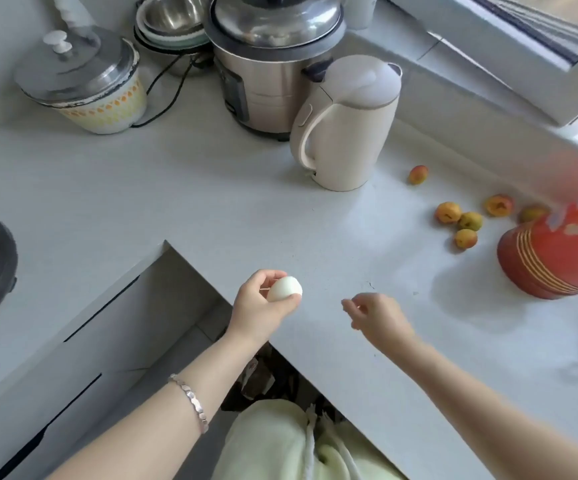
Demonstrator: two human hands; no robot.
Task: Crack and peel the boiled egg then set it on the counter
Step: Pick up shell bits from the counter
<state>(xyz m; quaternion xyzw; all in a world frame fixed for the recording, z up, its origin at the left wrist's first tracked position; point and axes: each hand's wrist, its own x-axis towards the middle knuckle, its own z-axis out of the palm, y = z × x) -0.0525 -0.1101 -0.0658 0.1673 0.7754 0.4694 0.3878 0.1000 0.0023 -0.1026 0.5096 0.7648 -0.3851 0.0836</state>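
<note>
Egg point(284, 288): smooth and white, no shell showing on the visible side, held just above the near corner of the counter point(211, 209).
Left hand point(263, 303): fingers and thumb closed around the egg, a silver bracelet point(190, 400) on the forearm.
Right hand point(375, 315): beside the egg but apart from it, empty, fingers loosely curled, over the counter.
Kettle point(346, 123): cream, upright, farther back.
Steel cooker point(273, 64): just behind the kettle.
Apricots point(467, 221): scattered to the right.
Red container point(557, 251): beside the apricots at the right edge.
</note>
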